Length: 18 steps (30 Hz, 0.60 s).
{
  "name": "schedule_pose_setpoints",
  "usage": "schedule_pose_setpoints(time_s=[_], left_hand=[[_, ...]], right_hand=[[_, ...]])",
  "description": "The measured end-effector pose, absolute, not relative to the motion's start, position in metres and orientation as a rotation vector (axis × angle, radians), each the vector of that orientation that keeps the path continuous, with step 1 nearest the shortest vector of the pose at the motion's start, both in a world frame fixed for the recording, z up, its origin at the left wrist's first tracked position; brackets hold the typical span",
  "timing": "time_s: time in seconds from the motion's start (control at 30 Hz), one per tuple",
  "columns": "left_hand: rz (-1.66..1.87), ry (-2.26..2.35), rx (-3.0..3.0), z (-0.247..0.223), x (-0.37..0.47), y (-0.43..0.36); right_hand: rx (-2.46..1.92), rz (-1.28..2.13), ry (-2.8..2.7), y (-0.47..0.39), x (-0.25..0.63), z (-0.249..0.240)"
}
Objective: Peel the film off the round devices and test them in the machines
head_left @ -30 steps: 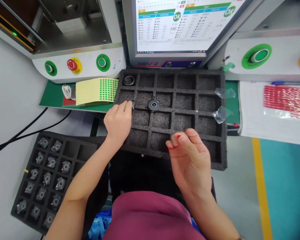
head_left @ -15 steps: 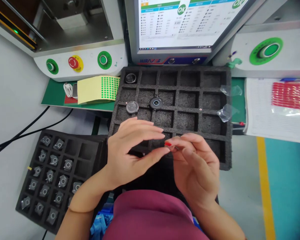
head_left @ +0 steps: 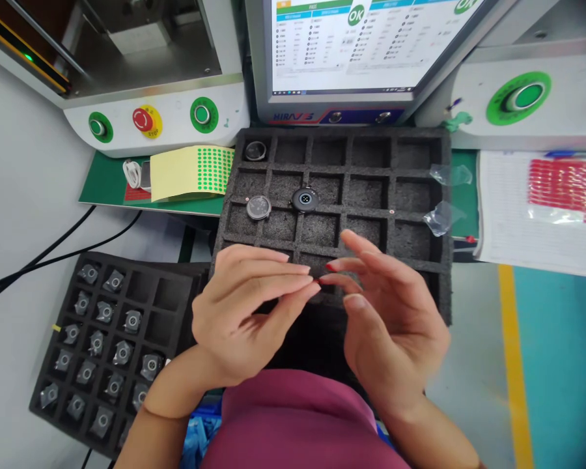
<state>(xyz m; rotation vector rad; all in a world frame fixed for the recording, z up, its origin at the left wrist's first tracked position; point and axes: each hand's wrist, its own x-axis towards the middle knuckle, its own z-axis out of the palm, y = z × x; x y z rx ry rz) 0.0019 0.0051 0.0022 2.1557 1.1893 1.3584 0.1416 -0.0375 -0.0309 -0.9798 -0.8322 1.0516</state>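
My left hand [head_left: 254, 312] is over the front edge of the large black foam tray [head_left: 410, 218], its thumb and fingertips pinched together; a tiny red bit shows at the tips, too small to name. Close on its right, my right hand [head_left: 390, 319] has its fingers apart, with red on two fingertips. Beyond the hands, a dark round watch body [head_left: 305, 200] lies back up on the tray's dividers. Another round watch body [head_left: 258, 208] is to its left, and a third [head_left: 256, 151] sits in the back left compartment.
At the lower left, a second foam tray [head_left: 168, 326] holds several wrapped parts. Yellow sheet [head_left: 176, 176] with green dots lies behind it. Clear plastic pieces [head_left: 439, 218] rest on the large tray's right edge. A monitor [head_left: 342, 52] and machine buttons [head_left: 144, 121] stand behind; papers [head_left: 502, 228] are right.
My left hand has shifted slightly left and its fingers have closed into a pinch. My right hand has moved a little right and its fingers have spread.
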Motion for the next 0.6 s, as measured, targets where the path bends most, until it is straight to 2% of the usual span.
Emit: schedule_pose_setpoints(time_s=[0.13, 0.6], left_hand=[[1.352, 1.064, 1.978, -0.0027, 0.0053, 0.0075], [1.196, 1.107, 2.172, 0.0063, 0.0071, 0.0076]], right_hand=[[-1.009, 0.979, -1.018, -0.0325, 0.1407, -0.0296], [-1.127, 0.669, -1.193, -0.0301, 0.1466, -0.0300]])
